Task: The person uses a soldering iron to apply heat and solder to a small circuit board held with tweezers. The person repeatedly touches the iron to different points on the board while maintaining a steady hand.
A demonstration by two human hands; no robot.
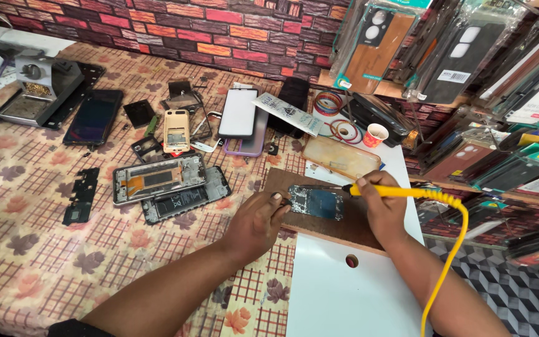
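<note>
A small blue circuit board (317, 201) lies on a brown wooden board (344, 226) at the table's right side. My left hand (258, 223) rests at the circuit board's left edge, fingertips pinching it or a thin tool there. My right hand (378, 203) grips a yellow soldering iron (400, 191). The iron's thin metal tip points left over the top of the circuit board, and its coiled yellow cord (447, 256) hangs down over my right forearm.
Opened phones and frames (160, 180), a black phone (93, 117), a white-screened phone (238, 112), a clear case (340, 157), a paper cup (375, 134) and tape rolls (328, 103) litter the patterned tablecloth. A solder station (43, 87) stands far left. Packaged phone cases (463, 56) hang at right.
</note>
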